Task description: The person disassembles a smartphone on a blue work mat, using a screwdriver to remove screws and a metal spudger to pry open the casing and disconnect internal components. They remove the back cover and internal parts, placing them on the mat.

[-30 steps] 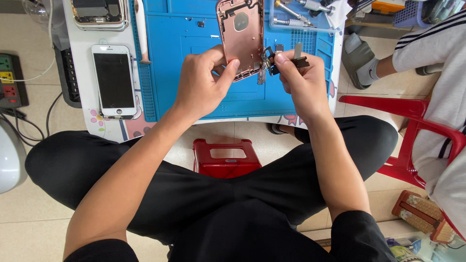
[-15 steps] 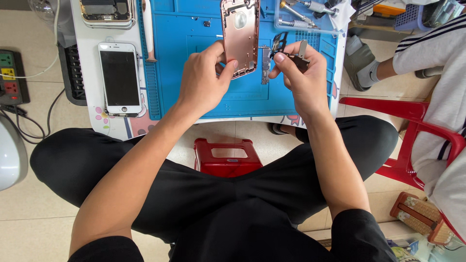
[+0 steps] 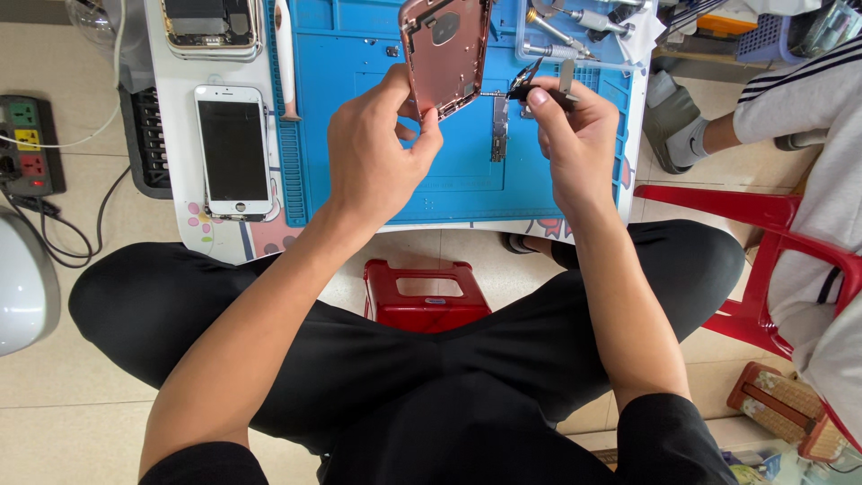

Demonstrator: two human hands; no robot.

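Observation:
My left hand (image 3: pixel 377 148) grips the lower edge of a rose-gold phone housing (image 3: pixel 444 54), holding it tilted above a blue work mat (image 3: pixel 467 180). My right hand (image 3: pixel 575 135) pinches black tweezers (image 3: pixel 523 88) whose tips reach the housing's right edge. A narrow circuit board (image 3: pixel 499 126) lies on the mat between the two hands.
A white phone screen (image 3: pixel 232 151) lies on the white table at the left, with another opened phone (image 3: pixel 212 25) behind it. Tools sit in a clear tray (image 3: pixel 575 36) at the back right. A red stool (image 3: pixel 426 292) stands below; another person sits on a red chair (image 3: pixel 763 260) at the right. A power strip (image 3: pixel 27 144) lies on the floor.
Both hands and the housing have shifted slightly up and away in view. The tweezers' tips have come closer to the housing's right edge.

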